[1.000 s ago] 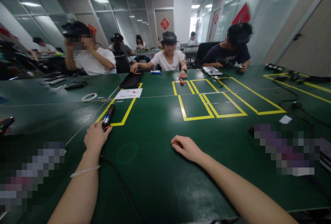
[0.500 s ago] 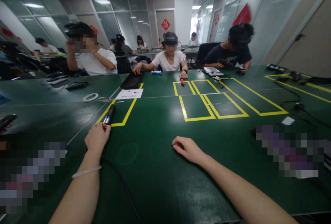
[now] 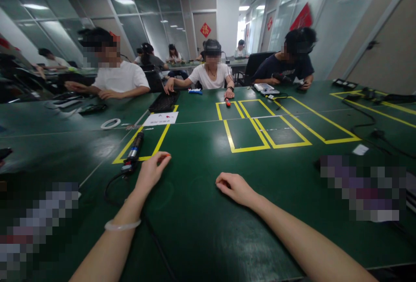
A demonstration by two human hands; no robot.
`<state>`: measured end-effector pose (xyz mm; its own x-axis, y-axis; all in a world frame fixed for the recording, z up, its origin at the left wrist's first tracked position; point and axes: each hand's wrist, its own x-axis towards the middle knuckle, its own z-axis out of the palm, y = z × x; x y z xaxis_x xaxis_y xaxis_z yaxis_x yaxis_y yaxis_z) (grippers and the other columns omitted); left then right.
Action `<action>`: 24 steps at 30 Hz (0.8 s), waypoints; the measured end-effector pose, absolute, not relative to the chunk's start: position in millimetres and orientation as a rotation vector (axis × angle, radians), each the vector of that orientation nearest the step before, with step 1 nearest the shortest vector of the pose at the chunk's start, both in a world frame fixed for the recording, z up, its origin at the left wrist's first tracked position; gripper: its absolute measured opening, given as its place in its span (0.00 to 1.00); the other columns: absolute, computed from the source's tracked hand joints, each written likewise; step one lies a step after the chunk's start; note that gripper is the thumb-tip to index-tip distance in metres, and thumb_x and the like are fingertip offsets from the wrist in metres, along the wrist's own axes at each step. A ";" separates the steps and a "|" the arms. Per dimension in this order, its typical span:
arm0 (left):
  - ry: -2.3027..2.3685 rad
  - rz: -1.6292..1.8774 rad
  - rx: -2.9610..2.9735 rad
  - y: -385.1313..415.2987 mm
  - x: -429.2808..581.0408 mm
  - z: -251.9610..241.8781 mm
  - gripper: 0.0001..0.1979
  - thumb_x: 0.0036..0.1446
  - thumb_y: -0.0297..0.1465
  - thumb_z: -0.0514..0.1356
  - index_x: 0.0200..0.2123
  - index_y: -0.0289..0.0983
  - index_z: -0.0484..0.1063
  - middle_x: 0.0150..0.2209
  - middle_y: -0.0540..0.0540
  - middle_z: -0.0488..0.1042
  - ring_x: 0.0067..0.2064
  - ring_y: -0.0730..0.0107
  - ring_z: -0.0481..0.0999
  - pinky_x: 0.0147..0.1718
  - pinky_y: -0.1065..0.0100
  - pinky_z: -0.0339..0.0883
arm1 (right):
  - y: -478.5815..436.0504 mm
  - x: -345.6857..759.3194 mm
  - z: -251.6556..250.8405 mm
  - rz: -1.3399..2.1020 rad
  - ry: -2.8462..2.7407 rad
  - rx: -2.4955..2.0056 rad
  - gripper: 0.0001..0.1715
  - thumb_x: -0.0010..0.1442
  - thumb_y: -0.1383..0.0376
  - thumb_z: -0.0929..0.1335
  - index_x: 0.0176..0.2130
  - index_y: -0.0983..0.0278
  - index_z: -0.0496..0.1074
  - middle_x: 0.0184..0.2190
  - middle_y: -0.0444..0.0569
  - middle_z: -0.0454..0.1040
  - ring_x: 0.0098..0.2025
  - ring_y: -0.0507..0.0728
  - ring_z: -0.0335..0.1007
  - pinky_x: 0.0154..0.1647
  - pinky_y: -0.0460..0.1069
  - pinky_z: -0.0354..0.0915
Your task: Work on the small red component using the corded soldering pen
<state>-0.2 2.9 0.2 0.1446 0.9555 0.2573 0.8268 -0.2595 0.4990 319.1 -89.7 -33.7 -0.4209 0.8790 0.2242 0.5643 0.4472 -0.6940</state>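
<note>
My left hand [image 3: 153,170], with a pale bracelet on its wrist, is over the table just right of a black cylindrical tool [image 3: 134,152] and is apart from it. Its fingers are bent together, and a small orange-red spot shows at the fingertips; I cannot make out what it is. The tool has a silver and blue band and a black cable [image 3: 156,241], and lies across a yellow tape outline [image 3: 162,139]. My right hand [image 3: 234,186] rests on the green table with its fingers loosely curled in and nothing visible in them.
More yellow tape rectangles [image 3: 250,149] mark the table ahead. A printed white sheet [image 3: 160,119], a black tray-like item [image 3: 164,101] and a white ring [image 3: 110,124] are at the left. Co-workers sit opposite; one person's hand [image 3: 229,94] is by a red-tipped item [image 3: 228,103]. Cables lie right.
My left hand has let go of the black tool and moved right, leaving it on the table. My right hand stays in place. The co-worker at the left has lowered both hands from the head.
</note>
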 end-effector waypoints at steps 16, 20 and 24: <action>0.824 0.396 1.861 -63.8 105.2 -1.9 0.26 0.61 0.37 0.55 0.62 0.38 0.57 0.41 0.45 0.73 0.41 0.69 0.74 0.42 0.66 0.67 | -95.8 314.1 -30.2 0.821 -2.109 -1.079 0.06 0.62 0.67 0.66 0.42 0.62 0.70 0.30 0.43 0.71 0.30 0.51 0.66 0.32 0.44 0.59; 0.868 0.486 1.984 -67.0 107.9 1.0 0.19 0.58 0.36 0.58 0.52 0.39 0.63 0.41 0.47 0.75 0.43 0.68 0.75 0.46 0.66 0.67 | -93.1 315.4 -32.7 0.989 -1.945 -1.085 0.08 0.63 0.64 0.66 0.43 0.64 0.69 0.27 0.42 0.71 0.27 0.50 0.66 0.29 0.43 0.59; 0.924 0.522 2.136 -72.3 111.5 5.1 0.10 0.61 0.36 0.55 0.43 0.39 0.67 0.41 0.48 0.75 0.44 0.68 0.75 0.45 0.67 0.66 | -91.5 316.5 -35.6 1.079 -1.862 -1.062 0.09 0.63 0.62 0.66 0.41 0.65 0.69 0.26 0.42 0.72 0.27 0.50 0.67 0.30 0.43 0.61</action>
